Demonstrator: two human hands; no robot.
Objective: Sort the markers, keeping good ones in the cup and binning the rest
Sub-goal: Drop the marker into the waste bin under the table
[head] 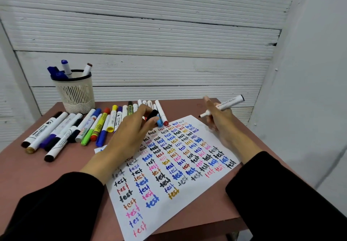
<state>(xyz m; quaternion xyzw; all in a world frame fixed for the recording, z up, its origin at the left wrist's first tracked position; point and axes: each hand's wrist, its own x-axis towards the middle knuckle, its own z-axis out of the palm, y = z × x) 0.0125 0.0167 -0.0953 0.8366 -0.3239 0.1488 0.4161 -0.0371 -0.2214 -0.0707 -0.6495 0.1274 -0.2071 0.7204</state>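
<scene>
You are looking at a table (56, 165) with a matt, smooth reddish-brown top that looks like painted board. The sheet of paper (189, 190) on it is showing a plain matt white face, inked with felt-tip writing. The loose markers (88, 128) are looking like smooth plastic, their barrels catching a slight gloss. The marker (225, 105) your right hand (217, 120) is gripping is wearing the same smooth white plastic. The cup (76, 92) is appearing as cream slotted plastic with a black rim. Your sleeves (293, 190) are reading as matt black cloth. The wall (150, 34) behind is showing ribbed, white-painted boards, scuffed in places.
</scene>
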